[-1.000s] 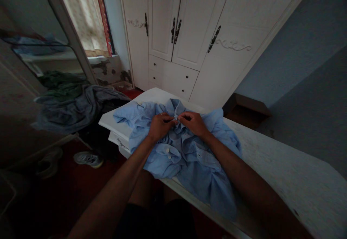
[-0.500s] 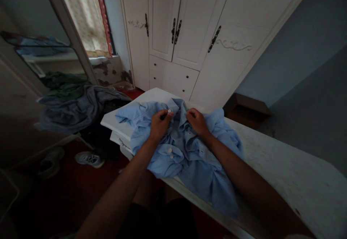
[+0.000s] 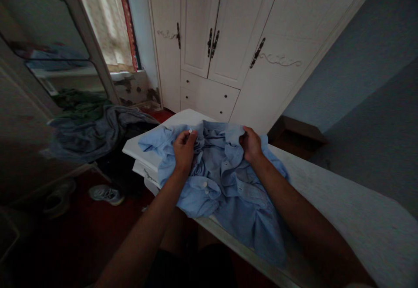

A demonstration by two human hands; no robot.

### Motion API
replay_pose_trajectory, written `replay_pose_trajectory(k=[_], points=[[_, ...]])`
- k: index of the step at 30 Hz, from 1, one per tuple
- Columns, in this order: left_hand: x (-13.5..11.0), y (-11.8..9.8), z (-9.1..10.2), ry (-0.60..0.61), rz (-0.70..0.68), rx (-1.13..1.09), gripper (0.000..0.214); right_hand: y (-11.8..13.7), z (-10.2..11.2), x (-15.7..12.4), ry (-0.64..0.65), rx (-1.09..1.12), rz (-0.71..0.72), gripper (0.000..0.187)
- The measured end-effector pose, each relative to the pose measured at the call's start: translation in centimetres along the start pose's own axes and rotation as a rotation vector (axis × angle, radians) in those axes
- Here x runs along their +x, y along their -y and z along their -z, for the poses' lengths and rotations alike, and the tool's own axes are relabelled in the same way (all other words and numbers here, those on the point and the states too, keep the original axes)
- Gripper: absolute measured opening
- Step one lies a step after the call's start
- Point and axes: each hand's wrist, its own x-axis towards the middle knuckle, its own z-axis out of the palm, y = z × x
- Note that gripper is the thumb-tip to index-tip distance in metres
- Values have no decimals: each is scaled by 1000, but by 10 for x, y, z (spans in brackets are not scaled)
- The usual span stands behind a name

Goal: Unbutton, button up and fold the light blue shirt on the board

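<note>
A crumpled light blue button-up shirt (image 3: 225,188) lies on a white table (image 3: 352,222), its lower part hanging over the near edge. My left hand (image 3: 183,148) pinches the shirt's left front edge by a white button, up near the collar. My right hand (image 3: 251,144) grips the opposite front edge, fingers closed on the cloth. The two hands are held apart, so the shirt's front gapes open between them. A cuff with a white button (image 3: 205,184) lies below my left hand.
A white wardrobe (image 3: 228,48) with dark handles and drawers stands behind the table. A heap of grey and green clothes (image 3: 88,127) lies on the left, with a shoe (image 3: 106,193) on the dark red floor. A curtained window (image 3: 107,22) is at upper left.
My hands were together at the middle of the shirt's front; they have drawn apart, each taking one front edge outward, and the shirt has opened at the collar.
</note>
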Motion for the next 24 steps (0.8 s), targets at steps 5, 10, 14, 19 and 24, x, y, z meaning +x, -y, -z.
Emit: replay_pose_trajectory(k=[5, 10, 14, 19, 24], points=[[-5, -4, -3, 121, 21, 54, 20, 30, 3, 12, -105, 188, -120, 16], [-7, -5, -5, 125, -28, 113, 16, 53, 4, 15, -67, 227, -62, 18], [-7, -5, -4, 95, -46, 121, 16, 68, 5, 15, -43, 239, 27, 17], [-6, -7, -2, 57, -75, 114, 15, 90, 6, 10, -6, 246, 120, 18], [-5, -11, 0, -122, -156, 45, 15, 118, 11, 2, -70, 309, 206, 16]])
